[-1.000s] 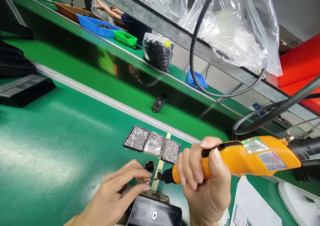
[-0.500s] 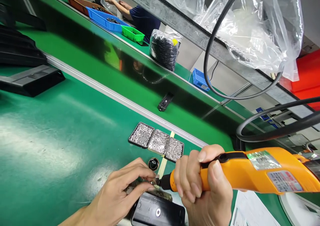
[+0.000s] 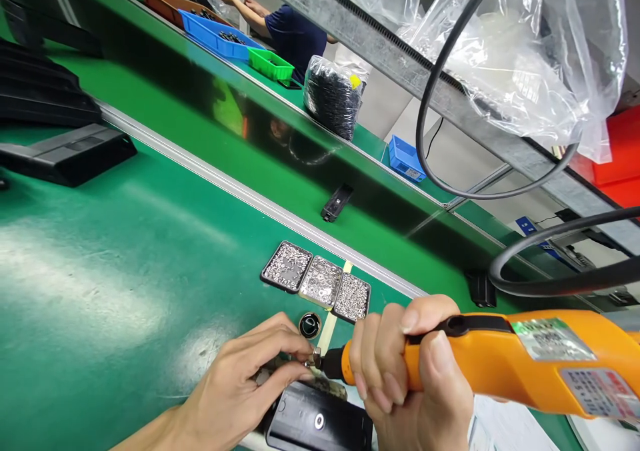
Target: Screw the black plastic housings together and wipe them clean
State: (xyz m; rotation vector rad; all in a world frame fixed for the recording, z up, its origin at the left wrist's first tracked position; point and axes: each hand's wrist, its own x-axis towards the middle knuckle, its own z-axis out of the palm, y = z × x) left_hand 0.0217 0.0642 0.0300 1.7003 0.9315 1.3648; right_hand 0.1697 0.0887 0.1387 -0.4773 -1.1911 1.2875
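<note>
The right hand (image 3: pixel 415 374) is clenched around an orange power driver (image 3: pixel 505 364), whose long axis runs almost level crosswise, its narrow black nose (image 3: pixel 334 363) pointing at the left hand (image 3: pixel 245 379) and its broad body reaching out past the right hand on the far side. The right hand has its fingers curled over the front of the tool and its thumb bent up against the body, below the dark switch strip. The left hand comes in low with its wrist bent slightly, thumb and fingertips pinched on a small metal piece (image 3: pixel 309 364); the driver's metal tip (image 3: pixel 317 355) is right at those fingertips, and whether it touches the piece is hard to tell. The driver thus lies within the right hand's grasp, tip beside the left. Under the left fingertips and between the two hands, a black device (image 3: pixel 325 419) lies with its long axis slanting gently down toward the right hand. Just beyond the left fingertips stands a small round container (image 3: pixel 309 325) next to a strip of yellow tape (image 3: pixel 327 331); farther out from both hands, three trays (image 3: pixel 321 280) of small metal parts sit in a row on the green tabletop (image 3: pixel 150 291). Sheets of paper (image 3: pixel 515 426) lie beyond the right hand, underneath the driver.
</note>
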